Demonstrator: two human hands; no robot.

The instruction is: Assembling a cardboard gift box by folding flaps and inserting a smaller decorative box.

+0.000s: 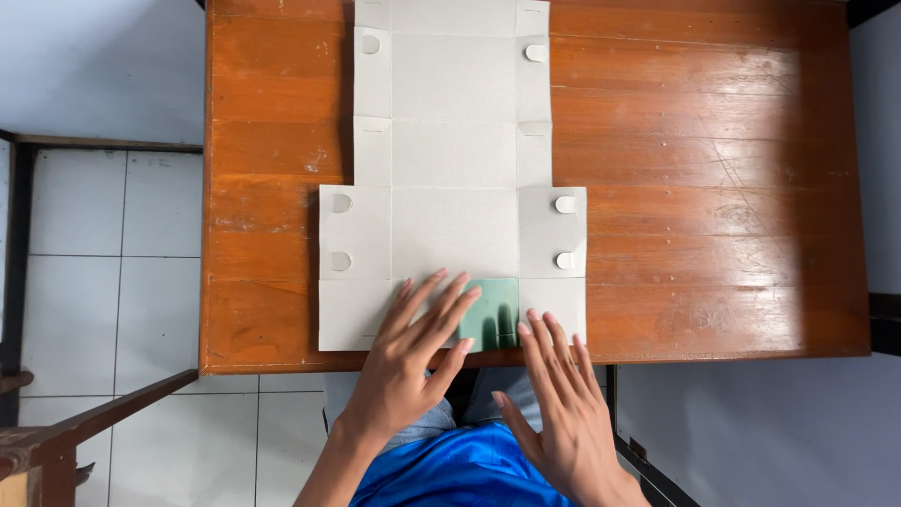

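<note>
A flat grey cardboard box blank [454,160] lies unfolded on the wooden table [713,188], with creased panels and small round tabs along its side flaps. At its near edge a green flap [496,305] is folded over onto the grey card. My left hand [413,361] lies flat with fingers spread on the near panel, fingertips touching the green flap. My right hand [558,413] rests at the table's front edge, fingertips on the lower right of the green flap.
The table's front edge runs just under my hands. White floor tiles [113,244] lie to the left, with a dark wooden furniture piece [84,422] at the lower left. Blue cloth [450,474] covers my lap.
</note>
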